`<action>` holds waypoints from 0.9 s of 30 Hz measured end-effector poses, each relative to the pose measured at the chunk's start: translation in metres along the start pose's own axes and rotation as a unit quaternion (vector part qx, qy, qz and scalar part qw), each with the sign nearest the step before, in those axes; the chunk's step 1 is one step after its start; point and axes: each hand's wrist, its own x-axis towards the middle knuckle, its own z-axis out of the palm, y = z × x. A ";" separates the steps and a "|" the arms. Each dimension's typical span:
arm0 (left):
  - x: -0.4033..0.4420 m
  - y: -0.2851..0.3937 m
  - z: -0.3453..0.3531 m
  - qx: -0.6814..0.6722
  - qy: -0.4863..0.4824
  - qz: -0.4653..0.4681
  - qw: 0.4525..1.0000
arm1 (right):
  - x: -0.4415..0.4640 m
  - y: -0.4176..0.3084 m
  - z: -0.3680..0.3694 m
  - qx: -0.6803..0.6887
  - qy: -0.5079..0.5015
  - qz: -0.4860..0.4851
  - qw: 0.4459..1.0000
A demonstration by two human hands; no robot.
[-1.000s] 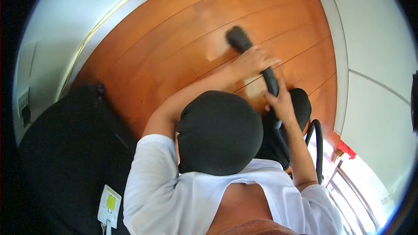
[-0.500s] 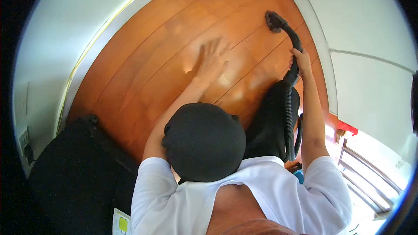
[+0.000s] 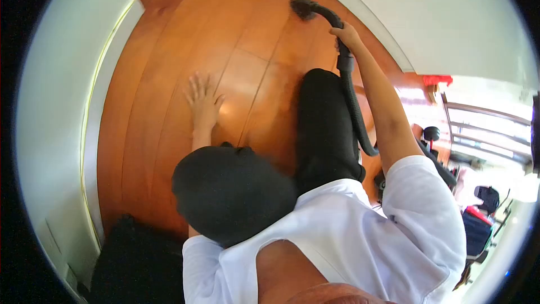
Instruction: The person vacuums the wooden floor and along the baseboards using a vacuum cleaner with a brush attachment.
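My right hand (image 3: 347,38) is wrapped round the black handle of a vacuum hose (image 3: 353,93). The hose's brush head (image 3: 304,8) points forward and left, close to the wooden floor (image 3: 250,73). From the handle, the ribbed part runs back beside my leg in black trousers (image 3: 322,124). My left hand (image 3: 203,100) has its fingers spread, palm down on or just above the floor, with nothing held. My other black-clad knee (image 3: 230,191) hides part of the left forearm.
A white wall (image 3: 62,112) with a yellow cable (image 3: 93,84) along its base stands at the left. White panels (image 3: 444,22) rise at the upper right. A black object (image 3: 140,259) lies at lower left; a dumbbell (image 3: 432,133) and bags (image 3: 478,231) appear at right.
My left hand has let go of the hose handle and moved left with its fingers spread. My right hand keeps hold of the handle. The view has turned, showing more of the right side.
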 end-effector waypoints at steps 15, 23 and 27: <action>0.009 -0.014 -0.013 0.009 -0.068 0.055 0.996 | -0.125 0.308 -0.111 0.001 0.084 -0.048 0.995; 0.103 0.016 -0.095 -0.094 -0.345 0.060 0.932 | -0.186 0.354 -0.108 0.060 0.113 -0.066 0.990; 0.190 0.162 -0.176 0.114 -0.343 0.073 0.929 | -0.109 0.337 -0.130 0.153 0.072 -0.084 0.982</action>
